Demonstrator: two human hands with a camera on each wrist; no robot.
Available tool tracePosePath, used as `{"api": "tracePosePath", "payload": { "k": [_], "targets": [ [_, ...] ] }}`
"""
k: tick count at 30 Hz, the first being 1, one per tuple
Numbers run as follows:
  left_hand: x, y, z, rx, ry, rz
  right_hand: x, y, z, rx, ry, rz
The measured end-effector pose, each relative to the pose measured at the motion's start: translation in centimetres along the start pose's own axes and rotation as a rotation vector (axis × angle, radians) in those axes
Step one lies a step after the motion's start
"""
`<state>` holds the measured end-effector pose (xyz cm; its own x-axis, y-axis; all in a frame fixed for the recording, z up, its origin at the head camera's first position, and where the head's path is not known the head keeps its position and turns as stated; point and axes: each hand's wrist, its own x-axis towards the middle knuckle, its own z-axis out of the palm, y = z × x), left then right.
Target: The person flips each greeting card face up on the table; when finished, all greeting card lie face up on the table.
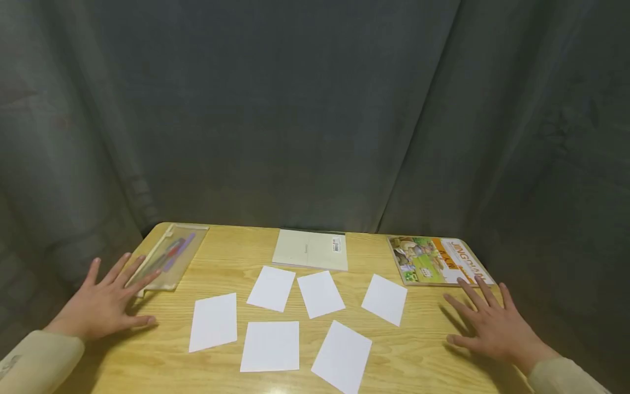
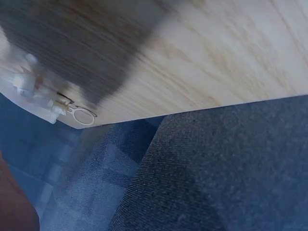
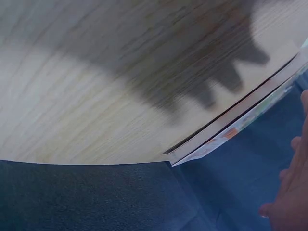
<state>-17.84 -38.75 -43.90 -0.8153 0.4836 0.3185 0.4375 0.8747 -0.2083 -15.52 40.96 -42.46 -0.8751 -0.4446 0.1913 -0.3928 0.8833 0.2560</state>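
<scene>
Left hand: my left hand lies near the table's left edge, fingers spread and straight, gripping nothing.
Pencil pouch: the clear pencil pouch sits in the far left corner of the table; my left fingertips reach its near edge, though I cannot tell whether they touch. Its zip ring shows at the table's edge in the left wrist view.
Right hand: my right hand is by the table's right edge, fingers splayed flat, nothing in its grip.
Picture book: the picture book lies in the far right corner, its near edge just by my right fingertips.
Paper sheets: six white paper sheets lie scattered mid-table, between the hands, apart from both.
Grey booklet: a grey booklet rests at the far edge, centre.
</scene>
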Motion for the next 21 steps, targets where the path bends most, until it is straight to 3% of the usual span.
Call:
{"api": "tracePosePath", "payload": {
  "k": [4,7,9,11,15,17,21],
  "targets": [
    [0.4,0.0,0.0,0.006,0.002,0.000,0.7,0.1,-0.1,-0.018,0.013,-0.013],
    [1.3,0.2,-0.2,0.010,0.000,-0.004,1.5,0.1,-0.4,-0.022,-0.027,0.006],
    [2.3,0.5,-0.5,0.002,-0.001,-0.008,2.2,-0.2,-0.8,0.040,-0.070,0.045],
    [3.7,0.9,-1.0,-0.021,0.003,-0.004,3.1,-0.6,-1.1,0.201,-0.116,0.112],
    [7.0,2.7,-2.0,-0.086,0.014,0.032,5.1,-1.4,-2.0,0.720,-0.146,0.231],
    [9.1,3.9,-2.6,-0.112,0.000,0.053,5.9,-1.7,-2.5,0.920,-0.172,0.271],
    [13.8,6.8,-3.9,-0.149,-0.055,0.072,7.0,-2.2,-3.1,1.182,-0.238,0.346]
  ]
}}
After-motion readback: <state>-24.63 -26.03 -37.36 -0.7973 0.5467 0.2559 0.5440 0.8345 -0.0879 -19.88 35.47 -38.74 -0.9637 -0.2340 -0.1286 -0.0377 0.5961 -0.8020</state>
